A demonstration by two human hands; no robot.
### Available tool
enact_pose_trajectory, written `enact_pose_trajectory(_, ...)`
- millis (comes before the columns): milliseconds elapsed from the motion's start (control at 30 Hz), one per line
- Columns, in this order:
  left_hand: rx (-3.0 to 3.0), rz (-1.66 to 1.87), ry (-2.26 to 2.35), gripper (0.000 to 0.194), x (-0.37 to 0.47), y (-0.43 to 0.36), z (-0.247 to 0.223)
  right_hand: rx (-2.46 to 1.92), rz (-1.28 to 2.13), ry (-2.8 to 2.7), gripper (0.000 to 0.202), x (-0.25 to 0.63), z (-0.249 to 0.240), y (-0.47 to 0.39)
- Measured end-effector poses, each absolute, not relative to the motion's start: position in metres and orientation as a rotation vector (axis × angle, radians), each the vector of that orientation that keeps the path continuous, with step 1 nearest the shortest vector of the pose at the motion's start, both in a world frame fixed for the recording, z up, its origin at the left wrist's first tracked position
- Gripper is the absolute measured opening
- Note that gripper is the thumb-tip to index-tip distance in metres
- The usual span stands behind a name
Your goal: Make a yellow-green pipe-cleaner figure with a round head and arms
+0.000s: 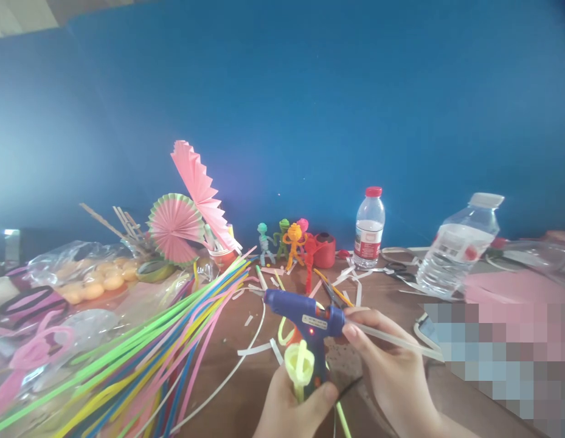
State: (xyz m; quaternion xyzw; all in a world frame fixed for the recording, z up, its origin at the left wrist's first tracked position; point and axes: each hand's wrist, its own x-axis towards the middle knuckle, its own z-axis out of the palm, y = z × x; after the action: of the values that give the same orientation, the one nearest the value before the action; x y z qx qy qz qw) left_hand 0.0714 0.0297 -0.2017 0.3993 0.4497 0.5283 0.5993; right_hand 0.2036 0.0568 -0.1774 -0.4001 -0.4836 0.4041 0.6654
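Observation:
A blue hot glue gun (289,302) points left over the table, its small red light lit. My left hand (294,404) is closed around a pale yellow pipe-cleaner piece (300,365) with a coiled, cup-like top. The gun's handle also runs down into that hand, against the thumb; the exact grip is partly hidden. At the back end of the gun, my right hand (391,362) pinches a long translucent glue stick (401,342) that enters the gun. Behind the nozzle stand several small coloured pipe-cleaner figures (294,240).
Loose coloured pipe cleaners (191,340) spread across the left. Pink folded paper fans (175,228) stand behind them, near a bag of orange balls (100,277). Scissors (332,291) and white paper strips lie beyond the gun. Two water bottles (370,234) stand at the back right.

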Motion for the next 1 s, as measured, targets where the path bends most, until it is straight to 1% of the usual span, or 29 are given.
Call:
enact_pose_trajectory(100,0.866,1.145,1.079,0.038,0.071,0.030,-0.200,-0.952,0.971,-1.043,0.009,0.202,-0.175,0.055)
enact_pose_trajectory(167,0.862,1.095,1.139,0.036,0.071,0.030,-0.198,-0.987,0.947,-1.055,0.010,0.202,-0.172,0.055)
enact_pose_trajectory(333,0.954,1.028,1.233,0.036,0.071,0.031,-0.198,-1.034,0.689,-1.229,0.006,0.205,-0.168,0.058)
enact_pose_trajectory(467,1.008,1.036,1.204,0.041,0.070,0.030,-0.204,-0.992,0.485,-1.391,0.002,0.208,-0.171,0.061)
enact_pose_trajectory(633,1.020,1.039,1.171,0.046,0.070,0.030,-0.206,-0.864,0.272,-1.577,0.008,0.212,-0.169,0.063)
enact_pose_trajectory(733,0.997,1.054,1.150,0.047,0.071,0.028,-0.204,-0.747,0.044,-1.734,0.014,0.222,-0.163,0.064)
enact_pose_trajectory(867,0.976,1.030,1.121,0.049,0.071,0.027,-0.202,-0.619,-0.434,-2.004,0.021,0.241,-0.150,0.068)
enact_pose_trajectory(933,0.964,1.018,1.107,0.049,0.071,0.027,-0.203,-0.463,-0.570,-2.135,0.026,0.248,-0.144,0.071)
enact_pose_trajectory(1000,0.962,1.010,1.096,0.048,0.070,0.027,-0.204,-0.378,-0.602,-2.175,0.024,0.250,-0.143,0.073)
